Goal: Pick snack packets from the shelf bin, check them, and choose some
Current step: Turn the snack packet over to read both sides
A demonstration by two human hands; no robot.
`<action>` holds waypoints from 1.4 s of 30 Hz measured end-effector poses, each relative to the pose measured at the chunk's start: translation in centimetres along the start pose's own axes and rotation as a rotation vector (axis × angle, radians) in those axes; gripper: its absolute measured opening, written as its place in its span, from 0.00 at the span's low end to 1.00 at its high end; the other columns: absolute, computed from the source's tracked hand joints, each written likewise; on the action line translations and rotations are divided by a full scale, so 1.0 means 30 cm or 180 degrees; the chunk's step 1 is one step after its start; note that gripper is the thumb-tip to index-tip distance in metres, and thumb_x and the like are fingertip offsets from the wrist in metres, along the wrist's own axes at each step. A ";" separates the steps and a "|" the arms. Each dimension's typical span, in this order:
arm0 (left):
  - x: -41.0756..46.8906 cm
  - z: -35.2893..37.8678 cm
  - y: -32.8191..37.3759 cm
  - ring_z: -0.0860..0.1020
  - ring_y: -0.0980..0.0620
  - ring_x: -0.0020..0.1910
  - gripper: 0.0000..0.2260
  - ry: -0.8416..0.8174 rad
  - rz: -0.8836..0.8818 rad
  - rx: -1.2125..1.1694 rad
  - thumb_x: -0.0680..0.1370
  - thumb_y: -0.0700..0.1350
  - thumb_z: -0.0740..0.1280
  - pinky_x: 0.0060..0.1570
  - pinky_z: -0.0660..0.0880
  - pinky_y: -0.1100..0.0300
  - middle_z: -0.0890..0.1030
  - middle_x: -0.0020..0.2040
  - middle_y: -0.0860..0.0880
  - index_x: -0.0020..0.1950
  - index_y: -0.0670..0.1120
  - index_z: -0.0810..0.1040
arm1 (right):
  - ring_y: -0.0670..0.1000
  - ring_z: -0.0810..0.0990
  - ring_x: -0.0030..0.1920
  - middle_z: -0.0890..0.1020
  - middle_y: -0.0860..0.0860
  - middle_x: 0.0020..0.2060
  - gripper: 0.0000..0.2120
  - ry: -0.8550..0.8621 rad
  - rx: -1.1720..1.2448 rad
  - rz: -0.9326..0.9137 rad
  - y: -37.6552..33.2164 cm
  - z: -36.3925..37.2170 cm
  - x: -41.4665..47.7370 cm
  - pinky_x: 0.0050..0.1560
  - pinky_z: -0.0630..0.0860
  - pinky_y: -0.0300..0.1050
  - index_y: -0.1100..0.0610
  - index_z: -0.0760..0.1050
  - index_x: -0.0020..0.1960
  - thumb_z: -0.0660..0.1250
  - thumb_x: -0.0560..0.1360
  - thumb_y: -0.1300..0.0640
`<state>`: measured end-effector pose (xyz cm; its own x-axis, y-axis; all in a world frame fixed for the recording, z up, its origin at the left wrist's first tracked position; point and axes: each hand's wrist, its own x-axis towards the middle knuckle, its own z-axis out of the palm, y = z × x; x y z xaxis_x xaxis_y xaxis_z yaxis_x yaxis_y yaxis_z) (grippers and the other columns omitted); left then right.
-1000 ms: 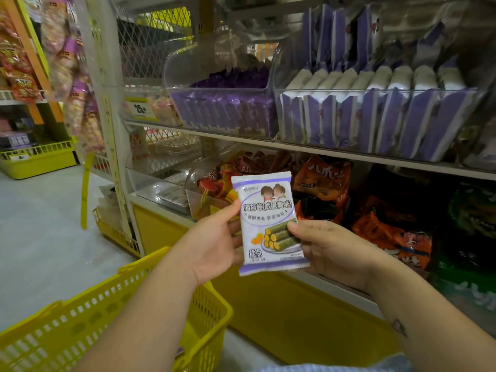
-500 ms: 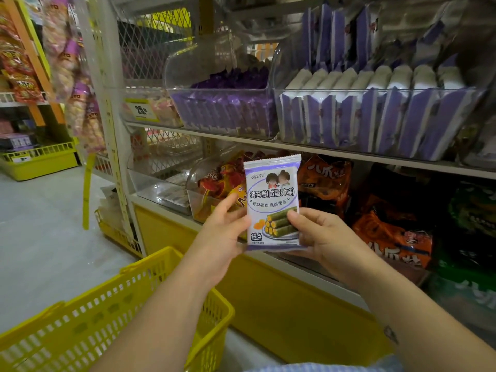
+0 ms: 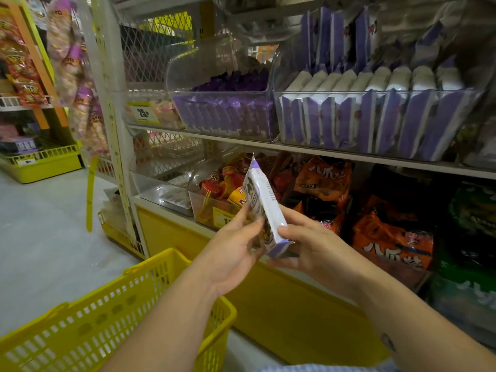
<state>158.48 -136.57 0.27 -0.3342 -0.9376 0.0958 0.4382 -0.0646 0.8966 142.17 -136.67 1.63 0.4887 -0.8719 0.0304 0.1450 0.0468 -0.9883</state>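
Noter: Packet has turned since a second ago. Its printed front faced the camera then; now it stands edge-on, front swung to the left.

Checker: Start at the left. What's down there?

Noter: One yellow shopping basket [image 3: 88, 326], near, below the left forearm. I can't see what's inside it. My guess is it waits there so a chosen packet can drop straight in.

Checker: And the hands?

Noter: Left hand [image 3: 230, 256] has its fingertips pressed on the lower front face. The seaweed-roll snack packet [image 3: 264, 208] is upright between both hands, in front of the lower shelf and clear of any bin. Right hand [image 3: 316, 253] has its thumb on the near edge and its fingers curled under the bottom seam. Both hands hold the same single packet.

Checker: Why hold it that way?

Noter: Probably to flip it and read the back. So this is the checking step, and no choice has been made yet.

Checker: Give me the counts, going on rightward.

Noter: One packet in hand. On the upper shelf there's one clear bin of dark purple packets [image 3: 222, 114], too tightly packed to count. Right of it is one clear bin of white-and-purple packets [image 3: 375, 119], which look like the same kind as the one in hand. The front row holds about eight standing on edge, with more behind. On the lower shelf, right, I can make out two orange snack bags [image 3: 389, 242].
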 end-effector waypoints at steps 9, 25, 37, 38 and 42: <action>-0.007 -0.004 0.015 0.81 0.46 0.58 0.19 0.0056 0.0219 0.0281 0.75 0.44 0.65 0.51 0.80 0.51 0.83 0.59 0.46 0.66 0.50 0.73 | 0.47 0.79 0.58 0.74 0.45 0.64 0.41 0.0445 -0.1711 -0.0630 0.020 0.006 -0.013 0.53 0.81 0.48 0.41 0.62 0.73 0.77 0.68 0.62; 0.008 -0.013 0.005 0.78 0.48 0.62 0.23 0.0558 0.0525 0.0070 0.80 0.43 0.62 0.51 0.80 0.43 0.79 0.64 0.50 0.72 0.63 0.66 | 0.39 0.82 0.45 0.82 0.34 0.46 0.19 0.1183 -0.1843 -0.1203 -0.005 0.022 -0.019 0.41 0.80 0.34 0.44 0.76 0.52 0.76 0.68 0.61; 0.014 -0.038 0.025 0.83 0.43 0.52 0.29 0.0714 0.0519 -0.0492 0.71 0.47 0.71 0.42 0.80 0.47 0.80 0.59 0.39 0.71 0.50 0.67 | 0.43 0.83 0.46 0.83 0.46 0.44 0.10 0.1362 -0.1908 -0.1504 -0.003 0.047 -0.026 0.49 0.81 0.43 0.54 0.79 0.47 0.76 0.68 0.61; 0.014 -0.042 0.026 0.83 0.42 0.54 0.29 0.0721 0.0498 -0.0509 0.71 0.47 0.71 0.43 0.80 0.46 0.80 0.60 0.39 0.72 0.50 0.67 | 0.44 0.82 0.46 0.83 0.47 0.44 0.07 0.1392 -0.2021 -0.1548 -0.002 0.043 -0.024 0.48 0.81 0.43 0.55 0.79 0.44 0.75 0.69 0.62; 0.014 -0.047 0.023 0.80 0.41 0.58 0.32 0.0889 0.0462 -0.0321 0.69 0.53 0.73 0.43 0.80 0.46 0.80 0.61 0.42 0.72 0.53 0.68 | 0.43 0.81 0.40 0.83 0.48 0.40 0.04 0.1272 -0.2183 -0.1506 -0.005 0.039 -0.026 0.41 0.77 0.36 0.54 0.82 0.41 0.71 0.73 0.62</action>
<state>159.82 -137.48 0.30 -0.0265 -0.9961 0.0845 0.5495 0.0561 0.8336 142.77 -135.44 1.93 0.1567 -0.8359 0.5260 -0.3497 -0.5450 -0.7620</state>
